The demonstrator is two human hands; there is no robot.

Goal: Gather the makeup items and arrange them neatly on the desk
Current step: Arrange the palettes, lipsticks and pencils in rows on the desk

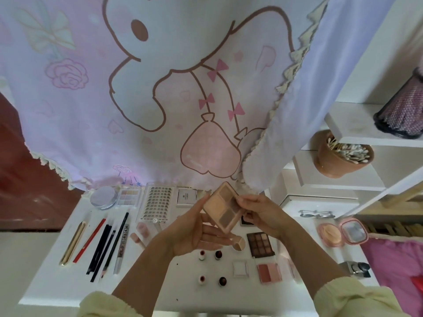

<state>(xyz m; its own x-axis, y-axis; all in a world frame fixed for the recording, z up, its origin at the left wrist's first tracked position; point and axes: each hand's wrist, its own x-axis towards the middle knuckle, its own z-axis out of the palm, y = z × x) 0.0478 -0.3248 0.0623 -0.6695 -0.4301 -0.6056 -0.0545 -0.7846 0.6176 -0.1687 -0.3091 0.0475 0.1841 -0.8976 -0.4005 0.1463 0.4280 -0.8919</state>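
A beige four-pan eyeshadow palette [223, 207] is held tilted above the white desk [160, 284]. My right hand [261, 213] pinches its right edge. My left hand [196, 232] lies palm-up beneath it, fingers touching its left side. On the desk lie a row of pencils and brushes [103, 245], a gold tube [73, 243], a false-lash card [156, 202], a round compact [103, 197], a pale palette [128, 197], several small lipsticks [211, 267], a dark brown palette [261, 244], a blush [269, 273] and a white square pan [239, 268].
A pink cartoon-print curtain [160, 88] hangs behind the desk. White shelves at right hold a pot of cotton swabs [341, 154] and a dark beaded cup [402, 110]. An open pink compact [343, 232] and a grey-capped bottle [357, 268] sit at the desk's right end.
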